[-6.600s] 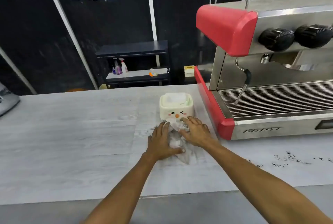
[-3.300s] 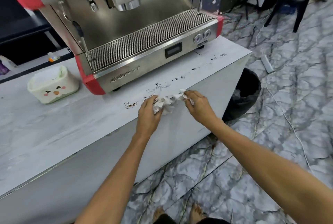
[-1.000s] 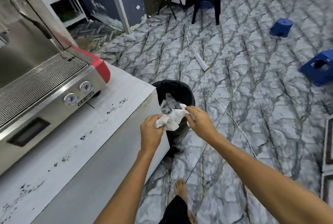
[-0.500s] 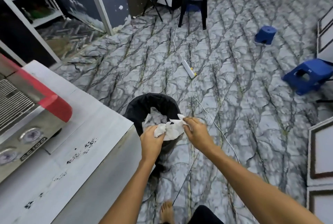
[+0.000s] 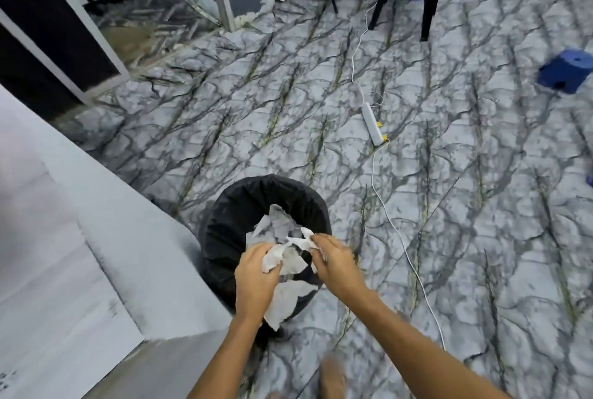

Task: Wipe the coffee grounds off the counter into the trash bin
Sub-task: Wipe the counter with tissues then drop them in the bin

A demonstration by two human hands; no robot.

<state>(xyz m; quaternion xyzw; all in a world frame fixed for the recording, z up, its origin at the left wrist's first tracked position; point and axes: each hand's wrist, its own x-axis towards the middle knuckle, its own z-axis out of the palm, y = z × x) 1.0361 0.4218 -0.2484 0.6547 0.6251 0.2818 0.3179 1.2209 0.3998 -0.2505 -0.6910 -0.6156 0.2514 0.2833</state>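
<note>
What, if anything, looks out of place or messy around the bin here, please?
A white power strip lies loose on the floor, its cord trailing past the trash bin: a trip hazard. Dark coffee grounds still speckle the counter edge.

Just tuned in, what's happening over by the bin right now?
A person holds a crumpled white wipe in both hands, left hand and right hand, directly above the open black-lined trash bin beside the counter. Paper scraps already lie in the bin. A few dark grounds remain at the counter's near edge.
</note>
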